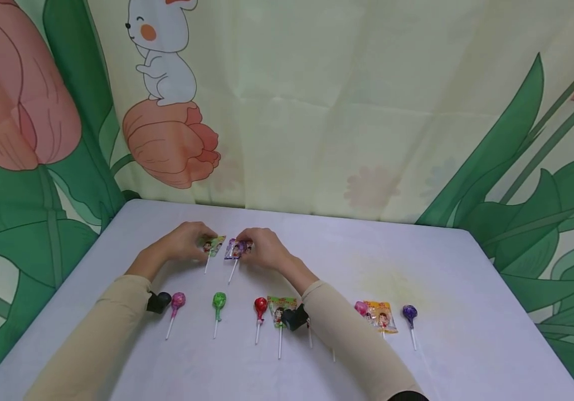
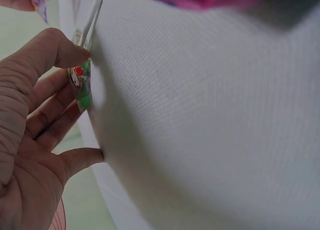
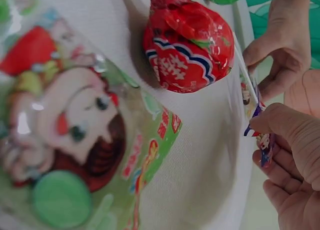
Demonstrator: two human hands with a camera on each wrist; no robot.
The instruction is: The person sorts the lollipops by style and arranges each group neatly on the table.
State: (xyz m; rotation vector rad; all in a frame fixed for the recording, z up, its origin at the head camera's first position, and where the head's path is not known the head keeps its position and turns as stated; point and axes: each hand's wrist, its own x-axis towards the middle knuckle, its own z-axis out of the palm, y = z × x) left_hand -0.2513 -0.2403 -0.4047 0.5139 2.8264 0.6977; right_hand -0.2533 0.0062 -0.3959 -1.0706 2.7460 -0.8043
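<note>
Near the back of the white table, my left hand (image 1: 186,240) pinches a flat lollipop in a clear green printed wrapper (image 1: 215,245) between thumb and fingers. Its white stick points toward the front. Just to the right, my right hand (image 1: 266,249) grips a similar flat lollipop in a purple printed wrapper (image 1: 235,250), stick also pointing frontward. The two wrappers are side by side with a small gap. In the left wrist view, the left thumb lies over the green-wrapped lollipop (image 2: 82,84). The right wrist view has the purple-wrapped lollipop (image 3: 265,149) under the right thumb.
Across the table (image 1: 141,345) runs a row of lollipops: pink (image 1: 179,301), green (image 1: 219,301), red (image 1: 261,305), a flat green-wrapped one (image 1: 277,305), pink (image 1: 361,307), a flat orange-wrapped one (image 1: 382,317) and purple (image 1: 409,313). The right forearm partly covers the row. A printed curtain (image 1: 317,111) hangs behind.
</note>
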